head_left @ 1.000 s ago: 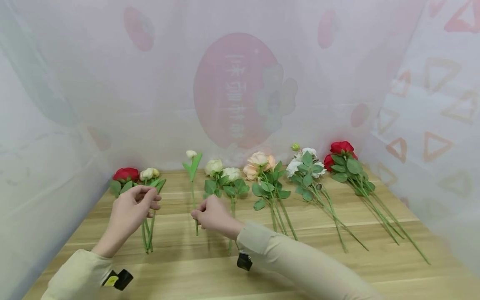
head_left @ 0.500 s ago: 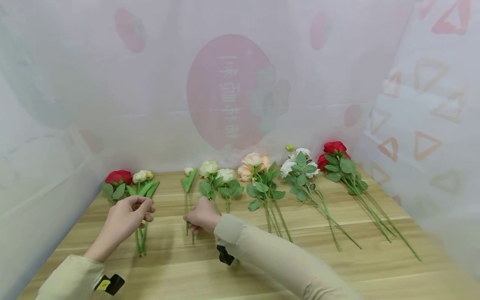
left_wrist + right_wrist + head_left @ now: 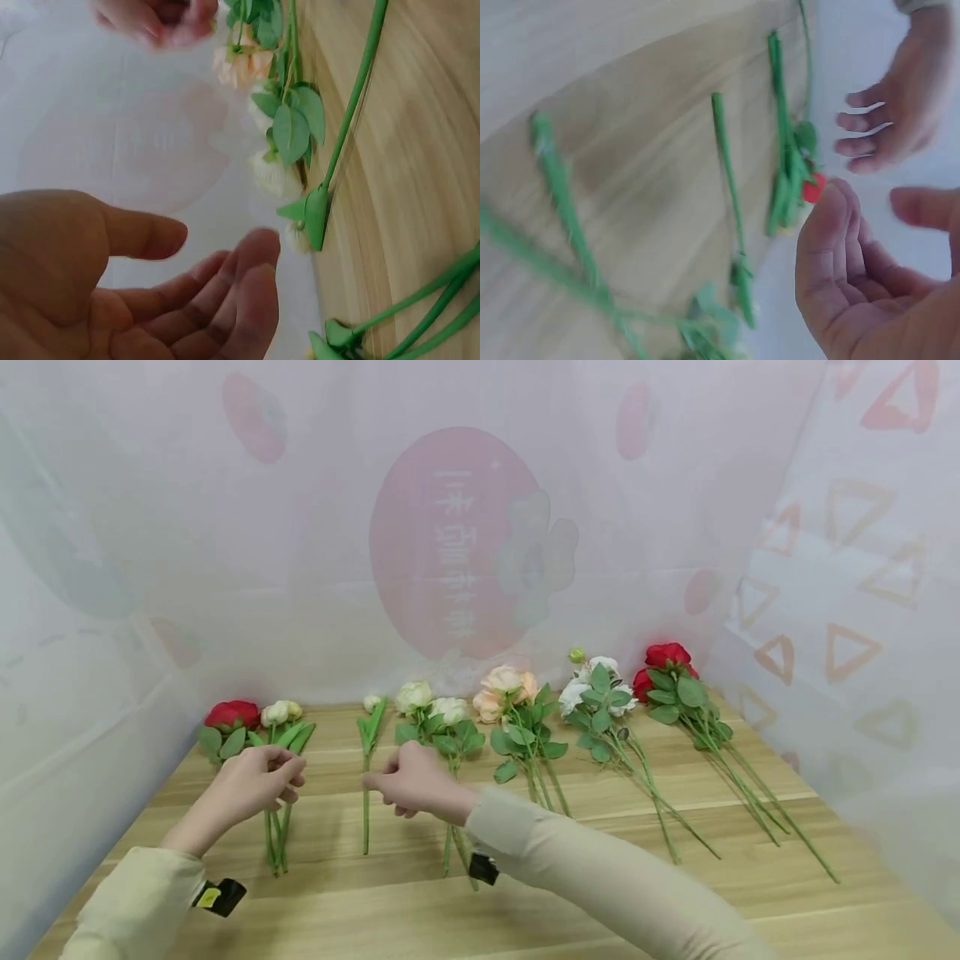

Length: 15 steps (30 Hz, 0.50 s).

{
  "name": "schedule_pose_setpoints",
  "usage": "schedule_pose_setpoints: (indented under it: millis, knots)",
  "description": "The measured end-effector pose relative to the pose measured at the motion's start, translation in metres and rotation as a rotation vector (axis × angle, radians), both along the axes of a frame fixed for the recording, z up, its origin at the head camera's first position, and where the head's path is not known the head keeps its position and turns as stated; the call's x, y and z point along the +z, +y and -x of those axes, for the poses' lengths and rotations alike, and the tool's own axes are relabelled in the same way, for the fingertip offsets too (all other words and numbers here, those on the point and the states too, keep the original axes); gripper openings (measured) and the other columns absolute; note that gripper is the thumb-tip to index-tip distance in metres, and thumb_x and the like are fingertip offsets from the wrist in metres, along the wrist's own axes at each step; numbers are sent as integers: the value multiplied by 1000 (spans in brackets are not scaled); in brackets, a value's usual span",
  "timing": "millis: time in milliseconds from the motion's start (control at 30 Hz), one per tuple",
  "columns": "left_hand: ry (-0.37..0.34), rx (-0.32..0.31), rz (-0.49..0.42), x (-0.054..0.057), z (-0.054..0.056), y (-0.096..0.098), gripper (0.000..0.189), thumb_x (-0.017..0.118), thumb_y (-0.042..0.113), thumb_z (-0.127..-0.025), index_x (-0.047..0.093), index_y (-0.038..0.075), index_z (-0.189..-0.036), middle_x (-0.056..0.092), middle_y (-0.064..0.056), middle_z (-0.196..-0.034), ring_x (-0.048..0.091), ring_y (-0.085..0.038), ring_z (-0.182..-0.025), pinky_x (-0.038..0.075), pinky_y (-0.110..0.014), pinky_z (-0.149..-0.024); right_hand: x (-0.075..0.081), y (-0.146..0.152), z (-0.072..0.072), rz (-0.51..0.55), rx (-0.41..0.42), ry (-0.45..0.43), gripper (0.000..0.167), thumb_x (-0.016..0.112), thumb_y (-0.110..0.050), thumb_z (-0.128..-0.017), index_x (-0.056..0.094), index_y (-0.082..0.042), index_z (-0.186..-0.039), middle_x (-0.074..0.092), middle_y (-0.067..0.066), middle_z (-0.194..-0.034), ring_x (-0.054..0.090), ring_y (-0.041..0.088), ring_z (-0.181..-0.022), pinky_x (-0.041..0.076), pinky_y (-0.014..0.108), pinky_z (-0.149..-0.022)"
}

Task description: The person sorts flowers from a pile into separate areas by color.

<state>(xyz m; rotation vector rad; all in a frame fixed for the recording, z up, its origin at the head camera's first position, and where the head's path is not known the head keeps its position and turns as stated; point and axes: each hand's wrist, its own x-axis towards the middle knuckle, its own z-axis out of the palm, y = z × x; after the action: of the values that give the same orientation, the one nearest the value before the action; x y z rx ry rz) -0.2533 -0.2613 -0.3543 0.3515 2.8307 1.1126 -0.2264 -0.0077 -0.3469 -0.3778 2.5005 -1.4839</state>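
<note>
A single white tulip lies on the wooden table, its flower toward the back wall. In the head view my right hand hovers over its stem. The right wrist view shows this hand with a gap between thumb and curved fingers, holding nothing, apart from the tulip stem. My left hand is above the stems of the pale tulips at the left. Its thumb and relaxed fingers are apart with nothing between them in the left wrist view. A red flower lies beside those tulips, its stem partly hidden.
To the right lie cream flowers, peach flowers, white flowers and red roses, with long stems pointing toward me. A printed cloth wall stands behind the table, with more cloth at both sides.
My right hand has lowered the single white tulip onto the table, let go of its stem and drawn slightly away. The left hand has barely moved; the head view has shifted a little.
</note>
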Motion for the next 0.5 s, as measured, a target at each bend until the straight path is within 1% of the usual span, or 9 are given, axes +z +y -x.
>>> schedule_pose_setpoints:
  millis: [100,200,267,400,433,500]
  knots:
    - [-10,-7,57,1,4,-7,40,48,33,-103,63,-5,-107,69,-5,-87,69,-22,-76,55,-36,-62,7,22,-9,-17,36,61,42,66,-37,-95,63,-10,-62,64,7,-62,63,19,-53,54,31,-53]
    - [-29,-16,126,1,9,-13,37,47,29,-104,64,-4,-99,67,-6,-84,68,-22,-73,53,-35,-61,11,45,-19,-6,34,90,38,65,-43,-95,69,-11,-74,65,3,-67,64,19,-58,54,32,-54]
    - [-53,-27,141,1,12,-17,38,48,27,-104,63,-7,-101,67,-8,-85,68,-23,-72,54,-36,-61,13,60,-24,32,28,70,40,63,-46,-95,71,-10,-80,66,4,-70,64,20,-60,53,32,-54]
    - [-101,-42,144,2,19,-23,44,49,28,-104,60,-14,-110,68,-13,-89,69,-26,-75,56,-37,-62,14,83,-33,109,-5,2,45,60,-52,-95,72,-9,-84,68,11,-76,64,26,-62,53,35,-56]
    - [-107,-37,145,1,20,-23,44,50,29,-104,60,-14,-110,68,-14,-89,69,-25,-75,56,-37,-62,14,88,-34,128,-13,-11,45,60,-51,-95,72,-9,-86,68,13,-78,64,27,-63,54,35,-57]
    - [-106,-28,165,1,23,-22,41,49,28,-104,63,-10,-101,67,-13,-85,68,-26,-74,56,-38,-62,13,96,-38,150,-29,-23,45,60,-52,-95,72,-9,-89,68,14,-82,65,29,-66,55,39,-60]
